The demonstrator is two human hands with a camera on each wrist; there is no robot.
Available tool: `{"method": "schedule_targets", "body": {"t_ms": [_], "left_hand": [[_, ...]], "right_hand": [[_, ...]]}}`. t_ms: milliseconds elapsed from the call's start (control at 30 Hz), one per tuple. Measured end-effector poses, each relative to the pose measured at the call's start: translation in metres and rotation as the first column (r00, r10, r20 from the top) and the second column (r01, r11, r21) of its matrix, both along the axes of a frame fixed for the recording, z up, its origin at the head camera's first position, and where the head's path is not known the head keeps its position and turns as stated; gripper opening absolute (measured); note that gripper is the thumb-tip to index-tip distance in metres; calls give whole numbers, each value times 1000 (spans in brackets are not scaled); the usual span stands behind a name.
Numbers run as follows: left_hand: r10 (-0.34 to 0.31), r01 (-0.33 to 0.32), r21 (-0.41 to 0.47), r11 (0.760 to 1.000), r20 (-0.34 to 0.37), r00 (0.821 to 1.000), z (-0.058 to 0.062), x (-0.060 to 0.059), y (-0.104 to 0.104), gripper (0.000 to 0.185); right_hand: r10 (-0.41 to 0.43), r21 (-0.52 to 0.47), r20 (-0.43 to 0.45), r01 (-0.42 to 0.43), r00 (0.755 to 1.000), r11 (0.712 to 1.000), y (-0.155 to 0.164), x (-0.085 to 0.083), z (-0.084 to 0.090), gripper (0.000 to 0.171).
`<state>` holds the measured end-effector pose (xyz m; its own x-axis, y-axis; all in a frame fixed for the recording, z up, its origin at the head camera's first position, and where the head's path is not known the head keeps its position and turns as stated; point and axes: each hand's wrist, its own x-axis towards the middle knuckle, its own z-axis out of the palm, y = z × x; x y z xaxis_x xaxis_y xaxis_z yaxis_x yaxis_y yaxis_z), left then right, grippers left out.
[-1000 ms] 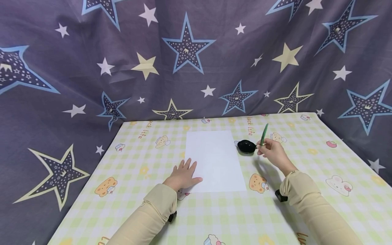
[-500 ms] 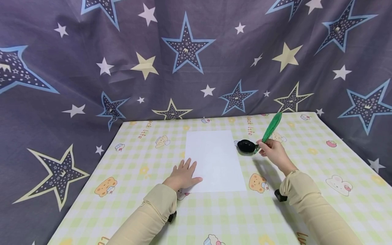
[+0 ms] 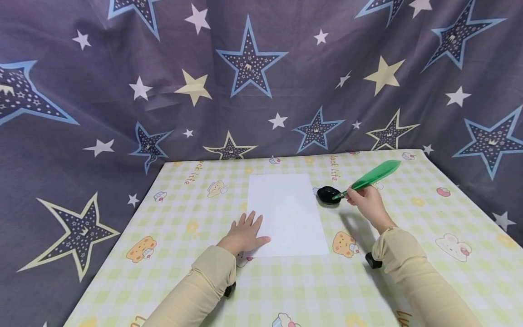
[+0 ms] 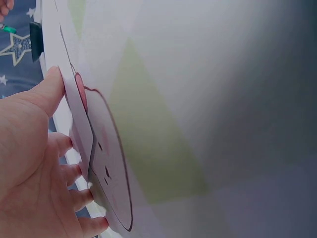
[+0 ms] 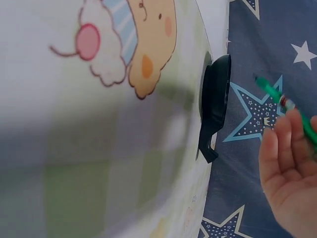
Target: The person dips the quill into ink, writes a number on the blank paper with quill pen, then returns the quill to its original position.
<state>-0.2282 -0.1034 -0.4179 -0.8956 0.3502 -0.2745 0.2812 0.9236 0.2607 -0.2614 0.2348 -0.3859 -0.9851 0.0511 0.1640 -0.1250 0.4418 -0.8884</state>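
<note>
Right hand (image 3: 369,205) pinches green feather pen (image 3: 377,175), tip above black handled dish (image 3: 328,194) just beside white paper (image 3: 286,209). Left hand (image 3: 243,235), fingers spread, rests on white paper's left edge. Pen lifted; no marks visible.

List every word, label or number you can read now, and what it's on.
"luck life": tablecloth, far edge, right of the paper.
"uck life": tablecloth, far edge, left of the paper; start cut off.
"Luc": tablecloth, bottom right of the head view, cut off.
Another print, bottom left: too cut off to read.
No readable text on the paper, black dish or green feather pen.
</note>
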Motion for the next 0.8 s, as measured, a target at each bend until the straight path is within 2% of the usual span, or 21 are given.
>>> {"method": "schedule_targets", "body": {"t_ms": [133, 233, 467, 800], "left_hand": [[0, 0, 1, 1000, -1, 1000, 0, 0, 1, 72], [1, -1, 0, 1000, -4, 1000, 1, 0, 1, 72], [-4, 4, 0, 1000, -4, 1000, 0, -1, 0, 71], [3, -3, 9, 1000, 3, 1000, 1, 1, 0, 72]], "right_hand": [[-81, 146, -18, 82, 997, 986, -1, -3, 0, 26], [-90, 214, -24, 93, 996, 972, -3, -5, 0, 24], [-70, 277, -30, 76, 997, 958, -4, -8, -3, 21], [-59, 307, -10, 59, 998, 950, -3, -11, -6, 21]]}}
